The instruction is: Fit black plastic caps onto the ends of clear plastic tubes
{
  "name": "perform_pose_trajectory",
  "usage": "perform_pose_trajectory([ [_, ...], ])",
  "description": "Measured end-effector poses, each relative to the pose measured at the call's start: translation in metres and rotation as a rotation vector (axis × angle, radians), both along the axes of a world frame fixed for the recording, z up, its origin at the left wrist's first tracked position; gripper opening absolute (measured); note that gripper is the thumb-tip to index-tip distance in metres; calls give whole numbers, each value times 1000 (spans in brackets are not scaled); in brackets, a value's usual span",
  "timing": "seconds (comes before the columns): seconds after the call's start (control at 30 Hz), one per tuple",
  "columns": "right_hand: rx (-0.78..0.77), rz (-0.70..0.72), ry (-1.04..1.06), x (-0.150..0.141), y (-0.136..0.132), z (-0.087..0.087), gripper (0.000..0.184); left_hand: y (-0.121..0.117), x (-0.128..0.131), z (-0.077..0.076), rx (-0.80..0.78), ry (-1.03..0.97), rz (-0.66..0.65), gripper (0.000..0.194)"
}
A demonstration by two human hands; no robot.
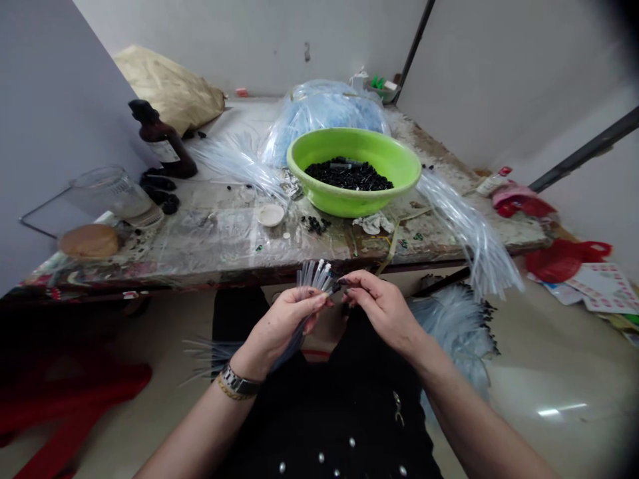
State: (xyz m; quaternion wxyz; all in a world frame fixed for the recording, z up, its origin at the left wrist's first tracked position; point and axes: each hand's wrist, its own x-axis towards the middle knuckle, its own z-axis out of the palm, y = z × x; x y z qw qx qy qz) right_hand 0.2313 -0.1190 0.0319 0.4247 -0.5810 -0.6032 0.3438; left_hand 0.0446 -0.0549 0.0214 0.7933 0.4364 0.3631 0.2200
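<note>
My left hand [294, 313] is closed round a bundle of clear plastic tubes [312, 273], whose ends stick up above the thumb and whose other ends trail out left over my lap. Close beside it, my right hand [382, 306] pinches a small black piece [337, 286] at the tube ends. Just beyond both hands, a lime-green basin [354, 206] stands on the worktable and holds a heap of small black parts [349, 176]. Some black bits [315, 225] lie loose in front of the basin.
Clear tubes [469, 229] hang over the table's right edge; more tubes with black ends [454, 326] lie below. A large bundle of tubes [329, 103] sits behind the basin. At left stand a brown bottle [170, 150], a clear jug [117, 193] and a red stool [74, 392].
</note>
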Motion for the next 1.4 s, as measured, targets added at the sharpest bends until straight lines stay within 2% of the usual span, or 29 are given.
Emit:
perform_pose_trajectory([
  [0.17, -4, 49, -104, 0, 4, 4, 17, 0, 2, -3, 0, 8, -1, 26],
  [0.3, -4, 96, -226, 3, 6, 8, 16, -1, 3, -6, 103, 99, -14, 24],
  [0.43, -12, 141, -312, 7, 8, 11, 15, -2, 5, -4, 205, 173, -40, 24],
  [0.6, -38, 191, -399, 10, 7, 9, 19, -4, 10, 1, 241, 228, -24, 23],
  [0.8, -48, 204, -509, 4, 5, 5, 21, -4, 10, -5, 295, 278, 28, 19],
  [1.1, -16, 205, -546, -4, 4, -2, 21, -3, 7, -11, 389, 250, 70, 8],
  [1.4, -21, 152, -481, -9, 2, -8, 21, -6, 11, -14, 307, 219, 106, 11],
])
